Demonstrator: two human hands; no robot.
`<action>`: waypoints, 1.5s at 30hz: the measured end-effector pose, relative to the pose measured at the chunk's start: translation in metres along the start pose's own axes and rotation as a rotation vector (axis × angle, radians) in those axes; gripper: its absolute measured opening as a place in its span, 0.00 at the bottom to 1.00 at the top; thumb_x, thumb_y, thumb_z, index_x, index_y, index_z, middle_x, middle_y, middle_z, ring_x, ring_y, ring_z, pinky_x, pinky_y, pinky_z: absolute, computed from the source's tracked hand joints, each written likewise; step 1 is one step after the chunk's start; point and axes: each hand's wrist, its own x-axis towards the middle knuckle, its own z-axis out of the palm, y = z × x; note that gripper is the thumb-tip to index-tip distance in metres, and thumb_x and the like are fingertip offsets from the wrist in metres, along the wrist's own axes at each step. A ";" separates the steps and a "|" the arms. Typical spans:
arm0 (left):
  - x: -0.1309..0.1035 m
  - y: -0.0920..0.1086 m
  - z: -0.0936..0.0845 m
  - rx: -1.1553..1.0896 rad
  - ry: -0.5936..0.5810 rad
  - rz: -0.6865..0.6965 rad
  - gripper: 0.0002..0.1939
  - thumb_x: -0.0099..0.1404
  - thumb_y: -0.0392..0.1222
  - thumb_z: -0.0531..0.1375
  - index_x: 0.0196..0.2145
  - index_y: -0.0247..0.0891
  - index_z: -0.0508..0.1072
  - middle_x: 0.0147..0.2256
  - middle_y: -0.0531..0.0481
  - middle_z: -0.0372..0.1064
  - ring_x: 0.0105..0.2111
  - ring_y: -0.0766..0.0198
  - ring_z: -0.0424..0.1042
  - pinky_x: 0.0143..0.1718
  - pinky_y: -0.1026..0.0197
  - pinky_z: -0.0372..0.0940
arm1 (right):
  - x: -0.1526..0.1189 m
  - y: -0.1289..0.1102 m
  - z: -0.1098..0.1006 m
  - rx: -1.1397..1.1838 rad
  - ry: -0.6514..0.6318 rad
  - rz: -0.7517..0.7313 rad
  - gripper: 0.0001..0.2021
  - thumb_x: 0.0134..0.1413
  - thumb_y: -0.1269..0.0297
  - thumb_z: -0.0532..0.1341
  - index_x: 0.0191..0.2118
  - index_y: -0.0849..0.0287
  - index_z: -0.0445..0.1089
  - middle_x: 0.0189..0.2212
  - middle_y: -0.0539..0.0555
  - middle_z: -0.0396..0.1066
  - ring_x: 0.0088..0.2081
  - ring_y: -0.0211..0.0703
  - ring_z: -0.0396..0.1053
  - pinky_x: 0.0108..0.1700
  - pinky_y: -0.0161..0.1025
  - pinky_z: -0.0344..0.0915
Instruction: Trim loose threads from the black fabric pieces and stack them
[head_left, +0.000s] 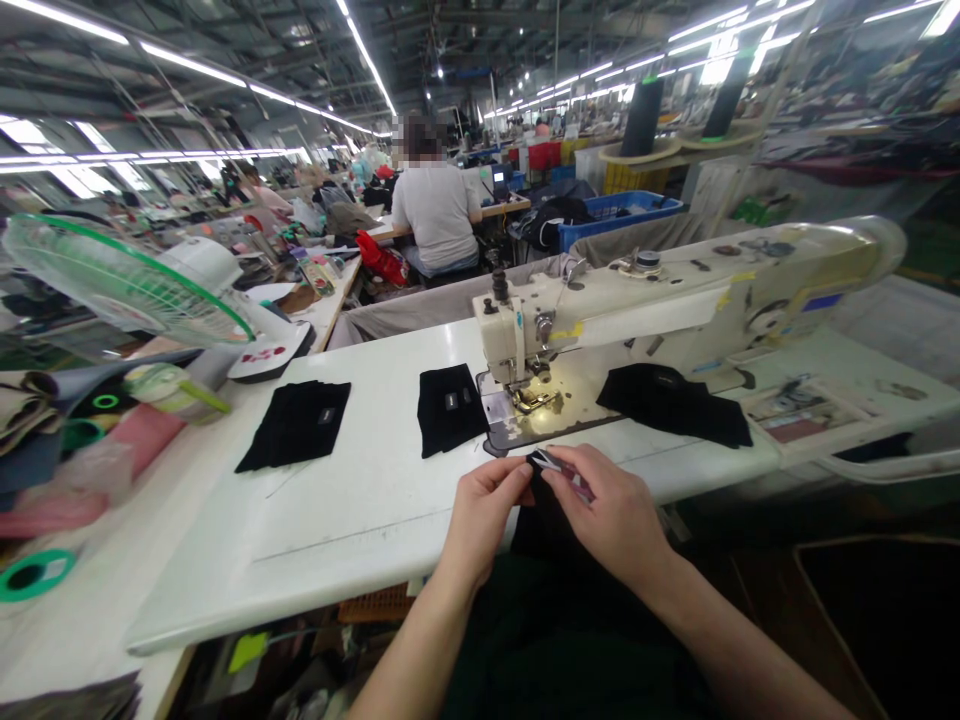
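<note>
My left hand (491,500) pinches the top edge of a black fabric piece (544,522), which hangs down over the table's front edge. Close against it, my right hand (611,500) is closed around thread snips (547,460), their metal blades at the fabric's edge. Just beyond both hands is the sewing machine's lit needle area (534,398). A black piece with small labels (451,412) lies left of the needle plate. Farther left sits a stack of black labelled pieces (300,425). More black fabric (671,402) rests under the machine arm (652,310).
A green-rimmed fan (142,280) stands at the left, near cloth rolls and a green tape roll (37,575). A seated person (436,205) works ahead with their back to me. Thread cones (643,115) and a blue crate (619,215) are behind the machine.
</note>
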 end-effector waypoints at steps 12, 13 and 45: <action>0.001 -0.001 -0.001 0.067 -0.024 0.037 0.11 0.57 0.45 0.66 0.33 0.34 0.81 0.25 0.49 0.72 0.29 0.64 0.67 0.34 0.62 0.64 | -0.001 0.001 0.004 0.023 0.022 -0.009 0.11 0.65 0.62 0.55 0.49 0.57 0.68 0.41 0.56 0.75 0.40 0.45 0.74 0.41 0.40 0.69; 0.001 -0.001 -0.001 0.064 -0.019 0.042 0.11 0.57 0.45 0.66 0.33 0.33 0.81 0.26 0.49 0.72 0.29 0.64 0.67 0.34 0.63 0.64 | -0.001 0.001 0.004 0.030 0.026 -0.008 0.11 0.66 0.62 0.55 0.49 0.57 0.68 0.41 0.56 0.75 0.40 0.45 0.74 0.41 0.40 0.69; 0.001 -0.007 0.001 0.132 0.010 0.053 0.10 0.57 0.45 0.65 0.33 0.36 0.81 0.30 0.49 0.76 0.32 0.62 0.71 0.37 0.61 0.64 | 0.004 0.007 0.005 0.033 0.098 0.076 0.11 0.63 0.59 0.57 0.47 0.57 0.66 0.39 0.55 0.76 0.36 0.45 0.75 0.36 0.38 0.70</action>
